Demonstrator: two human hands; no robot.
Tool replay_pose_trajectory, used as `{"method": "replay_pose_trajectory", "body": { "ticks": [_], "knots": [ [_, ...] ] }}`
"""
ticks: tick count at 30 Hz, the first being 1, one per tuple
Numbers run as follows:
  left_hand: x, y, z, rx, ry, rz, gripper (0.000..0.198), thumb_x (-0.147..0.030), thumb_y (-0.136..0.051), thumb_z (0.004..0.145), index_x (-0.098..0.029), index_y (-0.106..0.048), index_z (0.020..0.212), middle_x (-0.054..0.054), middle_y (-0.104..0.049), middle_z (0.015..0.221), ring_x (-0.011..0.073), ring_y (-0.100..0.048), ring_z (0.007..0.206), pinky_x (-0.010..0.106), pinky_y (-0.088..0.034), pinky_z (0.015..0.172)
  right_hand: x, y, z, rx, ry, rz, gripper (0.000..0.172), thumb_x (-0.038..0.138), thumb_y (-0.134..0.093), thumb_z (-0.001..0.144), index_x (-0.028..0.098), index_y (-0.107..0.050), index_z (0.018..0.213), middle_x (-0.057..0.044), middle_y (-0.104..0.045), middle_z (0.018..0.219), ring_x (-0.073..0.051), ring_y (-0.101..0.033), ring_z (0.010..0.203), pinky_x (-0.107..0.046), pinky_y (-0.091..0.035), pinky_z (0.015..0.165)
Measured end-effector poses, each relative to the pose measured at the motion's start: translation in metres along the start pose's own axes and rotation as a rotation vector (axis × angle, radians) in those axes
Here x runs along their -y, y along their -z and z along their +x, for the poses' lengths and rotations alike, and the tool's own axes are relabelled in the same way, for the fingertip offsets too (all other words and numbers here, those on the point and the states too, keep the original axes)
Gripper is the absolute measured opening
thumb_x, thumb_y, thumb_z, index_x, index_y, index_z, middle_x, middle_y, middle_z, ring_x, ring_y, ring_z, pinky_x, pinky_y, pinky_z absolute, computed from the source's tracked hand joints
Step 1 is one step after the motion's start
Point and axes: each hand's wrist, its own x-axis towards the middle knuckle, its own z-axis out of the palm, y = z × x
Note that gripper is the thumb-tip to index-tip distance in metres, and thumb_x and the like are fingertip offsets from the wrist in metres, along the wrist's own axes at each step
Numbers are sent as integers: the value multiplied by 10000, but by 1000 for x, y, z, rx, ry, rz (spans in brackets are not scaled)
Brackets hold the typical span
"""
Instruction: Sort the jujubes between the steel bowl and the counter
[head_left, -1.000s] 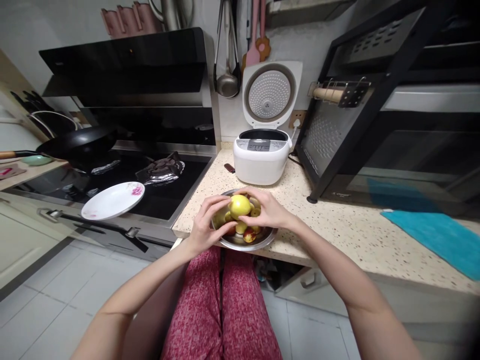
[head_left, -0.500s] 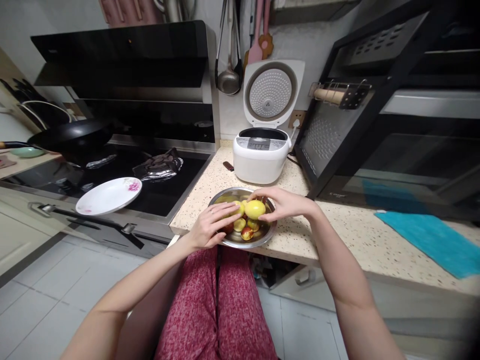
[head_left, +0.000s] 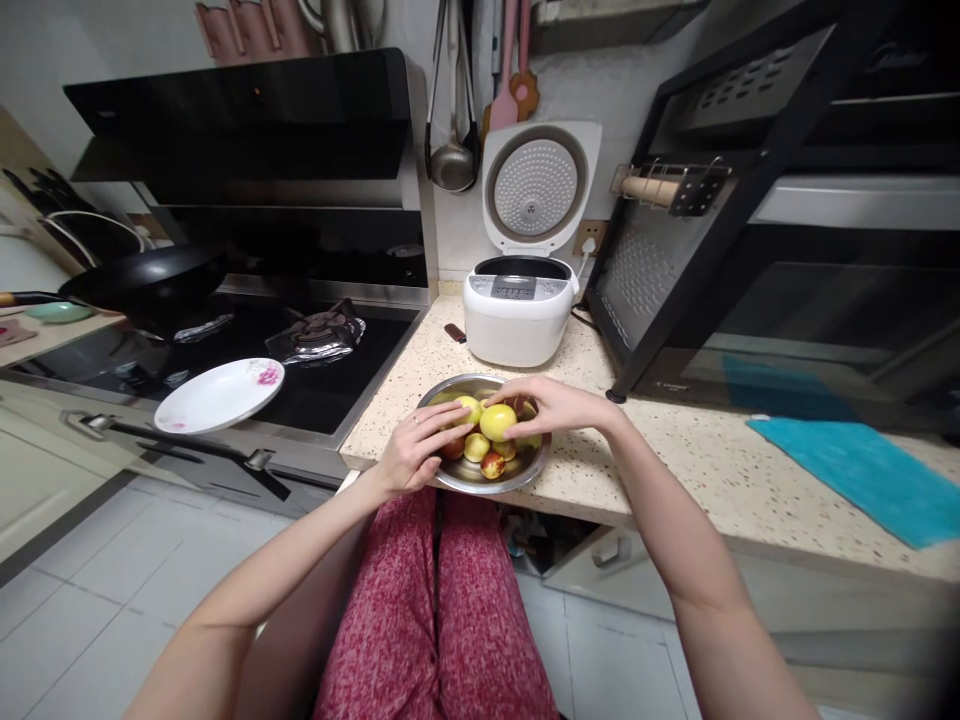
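A steel bowl (head_left: 517, 480) near the counter's front edge holds several yellow-green and reddish fruits. My right hand (head_left: 551, 405) reaches over the bowl's right side, its fingers closed round a yellow-green fruit (head_left: 498, 423). Over the left side lies my left hand (head_left: 412, 447), fingers stretched out and resting against another yellow-green fruit (head_left: 469, 409). A small red and yellow fruit (head_left: 492, 465) sits low in the bowl, in front of the others. The fingertips of my right hand are partly hidden behind the fruit.
Behind the bowl stands a white rice cooker (head_left: 516, 325) with its lid up. A white plate (head_left: 217, 397) juts over the stove's front edge, with a black wok (head_left: 150, 280) farther left. A teal cloth (head_left: 862, 475) lies right, by a black oven (head_left: 825, 330).
My right hand has moved slightly left with its fruit. The yellow-green fruit by my left hand shows more clearly now.
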Motion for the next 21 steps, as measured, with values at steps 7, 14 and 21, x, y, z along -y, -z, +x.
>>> {"method": "replay_pose_trajectory", "body": {
  "ticks": [7,14,21],
  "knots": [
    [1,-2,-2,-40,51,-88,631,-536,-203,1107,-205,-581,1488,148,-639,1471,291,-565,1424,508,-502,1143,-4,8,-1,-32,-50,101,507,546,-797,849,194,-773,1215,-92,-778,1195,-243,-711,1022,-360,-547,894],
    [0,-2,-1,-188,364,-239,655,-591,-206,1096,-211,-629,1421,144,-620,1476,284,-554,1412,543,-426,1212,-17,5,7,-342,-99,76,341,472,-688,939,176,-804,1064,-98,-805,1077,-243,-724,965,-346,-544,856],
    [3,-2,-1,-192,453,-247,649,-607,-212,1093,-225,-616,1427,130,-604,1490,276,-549,1412,526,-423,1223,-47,-5,13,-473,-201,-137,230,326,-641,977,157,-797,991,-114,-807,1001,-239,-721,896,-321,-523,811]
  ]
}}
